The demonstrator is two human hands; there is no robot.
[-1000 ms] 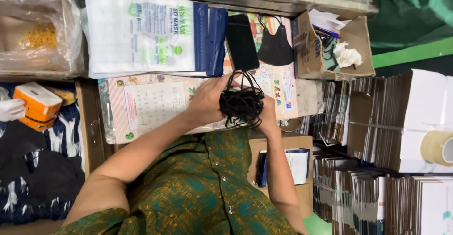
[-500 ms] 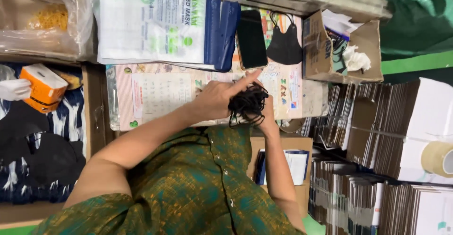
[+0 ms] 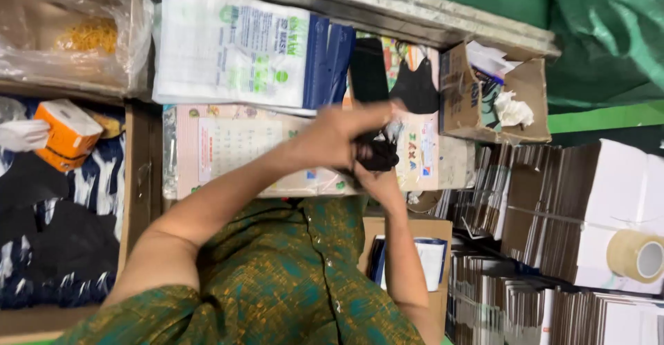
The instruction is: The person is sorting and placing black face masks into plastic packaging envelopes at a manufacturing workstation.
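Both my hands meet over the worktop around a small black bundle of face masks (image 3: pixel 379 155). My left hand (image 3: pixel 330 137) wraps over the bundle from the left, fingers curled on top of it. From below, my right hand (image 3: pixel 379 183) grips the same bundle. Under them lies a pink printed calendar sheet (image 3: pixel 228 148). A black phone (image 3: pixel 368 68) stands just beyond my hands, next to a stack of white and blue printed bags (image 3: pixel 228 47).
An open cardboard box (image 3: pixel 477 96) with crumpled tissue sits at the right. Stacks of flat cartons (image 3: pixel 553 200) and a tape roll (image 3: pixel 636 255) fill the right side. At the left are an orange box (image 3: pixel 66 134), loose dark masks (image 3: pixel 48 241) and a plastic bag (image 3: pixel 83 33).
The mask bundle, earlier loose with its ear loops sticking out, is now squeezed tight between both hands. My left hand has closed over it.
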